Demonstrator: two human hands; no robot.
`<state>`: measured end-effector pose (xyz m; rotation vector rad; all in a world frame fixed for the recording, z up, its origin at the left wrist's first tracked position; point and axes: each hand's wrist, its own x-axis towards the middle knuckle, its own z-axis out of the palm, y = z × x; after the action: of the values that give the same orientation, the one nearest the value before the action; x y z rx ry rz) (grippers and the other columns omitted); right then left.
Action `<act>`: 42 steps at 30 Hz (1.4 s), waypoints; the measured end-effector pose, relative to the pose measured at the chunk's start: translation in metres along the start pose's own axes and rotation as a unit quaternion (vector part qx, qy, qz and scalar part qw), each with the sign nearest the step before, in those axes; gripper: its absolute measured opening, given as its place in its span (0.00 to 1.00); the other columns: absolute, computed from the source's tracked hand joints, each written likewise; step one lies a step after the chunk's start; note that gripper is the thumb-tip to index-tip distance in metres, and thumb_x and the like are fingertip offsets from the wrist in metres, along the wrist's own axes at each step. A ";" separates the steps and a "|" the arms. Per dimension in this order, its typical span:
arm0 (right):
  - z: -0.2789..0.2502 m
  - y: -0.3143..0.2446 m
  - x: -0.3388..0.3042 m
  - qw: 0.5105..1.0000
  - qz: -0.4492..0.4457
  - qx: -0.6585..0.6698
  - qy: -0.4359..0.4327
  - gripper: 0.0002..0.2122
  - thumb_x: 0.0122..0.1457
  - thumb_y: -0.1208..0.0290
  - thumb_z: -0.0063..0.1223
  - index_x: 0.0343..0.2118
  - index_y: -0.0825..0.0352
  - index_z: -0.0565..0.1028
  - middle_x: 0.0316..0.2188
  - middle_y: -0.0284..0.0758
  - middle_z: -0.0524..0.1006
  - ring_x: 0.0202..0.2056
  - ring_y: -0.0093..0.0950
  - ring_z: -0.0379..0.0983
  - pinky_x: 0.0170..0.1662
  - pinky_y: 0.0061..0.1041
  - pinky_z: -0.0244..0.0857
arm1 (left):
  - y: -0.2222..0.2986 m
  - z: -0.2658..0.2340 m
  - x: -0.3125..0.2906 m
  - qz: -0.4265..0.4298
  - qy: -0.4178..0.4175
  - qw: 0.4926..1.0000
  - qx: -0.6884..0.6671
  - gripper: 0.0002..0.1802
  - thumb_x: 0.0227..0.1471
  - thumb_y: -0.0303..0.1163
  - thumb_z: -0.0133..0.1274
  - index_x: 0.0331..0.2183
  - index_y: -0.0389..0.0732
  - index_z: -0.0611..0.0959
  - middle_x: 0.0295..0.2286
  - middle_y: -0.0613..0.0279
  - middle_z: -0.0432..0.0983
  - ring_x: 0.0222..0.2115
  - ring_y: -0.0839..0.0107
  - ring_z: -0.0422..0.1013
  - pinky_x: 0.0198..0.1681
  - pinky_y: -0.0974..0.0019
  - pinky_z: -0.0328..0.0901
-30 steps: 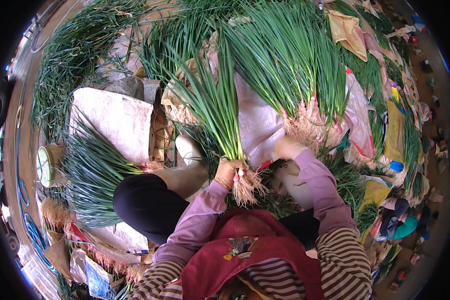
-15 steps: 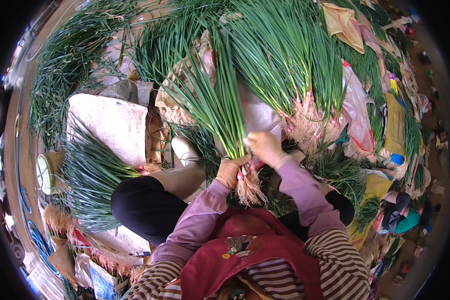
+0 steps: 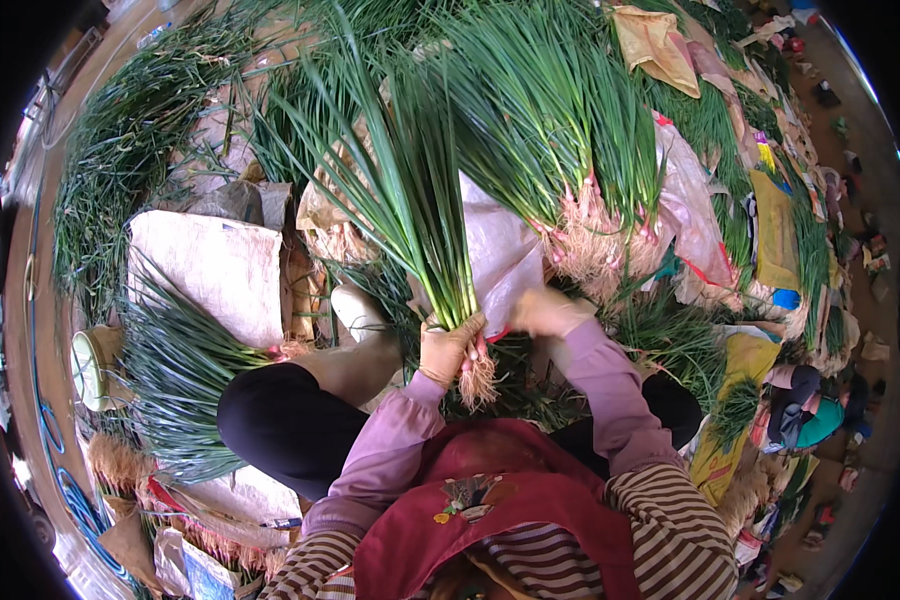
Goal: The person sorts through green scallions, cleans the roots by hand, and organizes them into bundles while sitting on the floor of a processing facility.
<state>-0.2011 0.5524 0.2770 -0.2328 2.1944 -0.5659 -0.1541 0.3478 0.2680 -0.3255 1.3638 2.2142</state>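
A bunch of green onions [image 3: 425, 230] stands upright in front of me, its long leaves pointing away and its pink bulbs and pale roots [image 3: 477, 382] hanging toward my lap. My left hand [image 3: 450, 348], in a tan glove, is closed around the stems just above the bulbs. To the right of these stems is my right hand [image 3: 540, 312], apart from the bunch and smeared by motion; its fingers cannot be made out. Beyond it, a larger pile of green onions [image 3: 570, 120] lies with its roots [image 3: 590, 235] toward me.
Another heap of green onions [image 3: 185, 370] lies at my left, beside a whitish sack [image 3: 207, 275] and a pale green bucket [image 3: 97, 357]. Loose leaves [image 3: 130, 150] cover the far left ground. Yellow sacking [image 3: 735, 400] and another person [image 3: 805, 410] are at the right.
My right hand has moved off the stems to the right. My left hand keeps its hold on the green onions, which have shifted slightly left.
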 end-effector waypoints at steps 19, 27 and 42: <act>0.048 -0.020 -0.049 0.898 -0.065 0.421 0.113 0.20 0.59 0.54 0.41 0.30 0.69 0.74 0.20 0.29 0.71 0.21 0.18 0.65 0.25 0.20 0.60 | -0.003 0.004 0.016 -0.163 -0.107 0.952 -0.233 0.20 0.43 0.21 0.53 0.42 0.36 0.72 0.18 0.61 0.70 0.19 0.69 0.70 0.21 0.68 0.67; 0.050 -0.031 -0.011 0.869 -0.023 0.342 0.358 0.09 0.58 0.70 0.47 0.25 0.71 0.72 0.15 0.29 0.67 0.18 0.16 0.58 0.20 0.21 0.56 | -0.017 0.012 0.013 -0.198 -0.107 0.959 -0.173 0.13 0.46 0.31 0.55 0.17 0.34 0.75 0.18 0.54 0.73 0.21 0.62 0.73 0.26 0.64 0.70; -0.137 0.076 0.010 0.773 0.110 0.077 0.620 0.13 0.53 0.60 0.51 0.31 0.67 0.72 0.30 0.45 0.75 0.34 0.41 0.73 0.38 0.37 0.65 | -0.021 0.017 0.017 -0.168 -0.130 0.955 -0.208 0.08 0.45 0.27 0.55 0.29 0.34 0.76 0.20 0.59 0.72 0.23 0.63 0.74 0.32 0.65 0.70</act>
<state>-0.3112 0.6590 0.3091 0.7034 3.3256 -0.9071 -0.1562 0.3752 0.2519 -0.3661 0.6435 2.1431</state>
